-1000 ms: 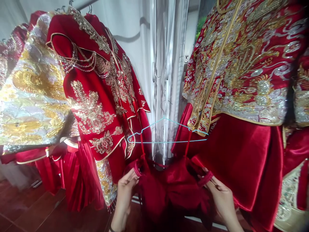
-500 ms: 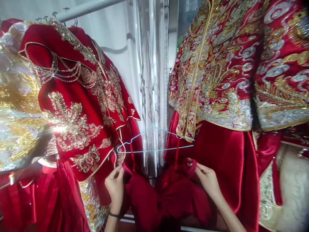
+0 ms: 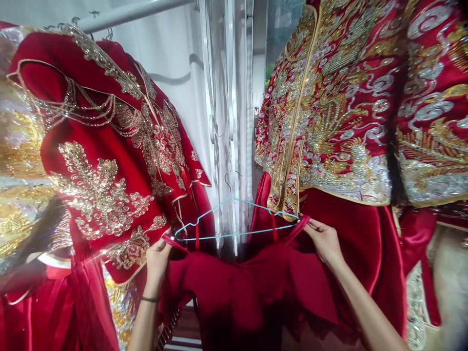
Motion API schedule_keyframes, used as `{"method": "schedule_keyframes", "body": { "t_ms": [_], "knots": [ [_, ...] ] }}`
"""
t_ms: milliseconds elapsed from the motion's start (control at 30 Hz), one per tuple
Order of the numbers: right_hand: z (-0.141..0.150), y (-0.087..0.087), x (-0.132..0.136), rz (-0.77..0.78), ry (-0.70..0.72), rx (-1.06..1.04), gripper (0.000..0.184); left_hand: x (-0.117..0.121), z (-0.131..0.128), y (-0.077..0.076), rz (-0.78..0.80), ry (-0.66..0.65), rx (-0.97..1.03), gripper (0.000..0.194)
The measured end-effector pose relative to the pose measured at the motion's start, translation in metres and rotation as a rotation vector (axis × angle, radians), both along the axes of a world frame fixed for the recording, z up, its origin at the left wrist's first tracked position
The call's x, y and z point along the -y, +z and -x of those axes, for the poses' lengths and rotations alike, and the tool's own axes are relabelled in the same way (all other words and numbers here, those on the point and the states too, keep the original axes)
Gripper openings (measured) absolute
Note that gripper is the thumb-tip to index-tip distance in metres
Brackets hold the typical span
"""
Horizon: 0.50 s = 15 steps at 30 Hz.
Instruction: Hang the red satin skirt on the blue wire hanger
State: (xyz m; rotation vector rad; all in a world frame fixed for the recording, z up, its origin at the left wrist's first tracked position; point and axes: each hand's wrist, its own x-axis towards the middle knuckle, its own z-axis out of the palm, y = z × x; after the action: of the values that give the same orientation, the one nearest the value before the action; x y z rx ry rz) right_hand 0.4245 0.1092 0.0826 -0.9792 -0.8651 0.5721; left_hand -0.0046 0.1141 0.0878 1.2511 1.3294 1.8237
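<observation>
A dark red dress (image 3: 241, 287) hangs in front of me from a light blue wire hanger (image 3: 234, 199) by thin red loops. My left hand (image 3: 157, 253) pinches a strap at the dress's left side, just beyond the hanger's left end. At the other side, my right hand (image 3: 323, 239) is closed on the right strap, close by the hanger's right end. Both straps are pulled outward, spreading the top of the dress. The hanger's hook rises toward a white frame post; whether it is hooked there is unclear.
On the left, a red jacket with silver beading (image 3: 98, 190) hangs from a white rail (image 3: 135, 14). At right hangs a gold and silver embroidered red jacket (image 3: 329, 122) above a shiny red skirt (image 3: 351, 243). White posts (image 3: 212, 92) and a white curtain (image 3: 171, 58) stand behind.
My hands have moved apart and slightly upward, drawing the straps outward to the hanger's ends. The top of the dress is now spread wider and flatter.
</observation>
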Motion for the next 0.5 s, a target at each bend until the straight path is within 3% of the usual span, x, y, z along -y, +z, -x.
{"method": "schedule_keyframes", "body": {
  "t_ms": [100,300,500],
  "knots": [
    [0.000,0.008,-0.002,0.007,0.007,0.050,0.036,-0.007,0.006,0.016,0.034,-0.130,-0.068,0.031],
    [0.000,0.023,0.008,0.077,0.085,0.212,0.041,0.006,0.001,0.043,0.102,-0.193,-0.114,0.036],
    [0.011,0.058,0.011,0.125,0.224,0.431,0.044,0.003,-0.022,0.074,0.092,-0.370,-0.293,0.030]
  ]
}}
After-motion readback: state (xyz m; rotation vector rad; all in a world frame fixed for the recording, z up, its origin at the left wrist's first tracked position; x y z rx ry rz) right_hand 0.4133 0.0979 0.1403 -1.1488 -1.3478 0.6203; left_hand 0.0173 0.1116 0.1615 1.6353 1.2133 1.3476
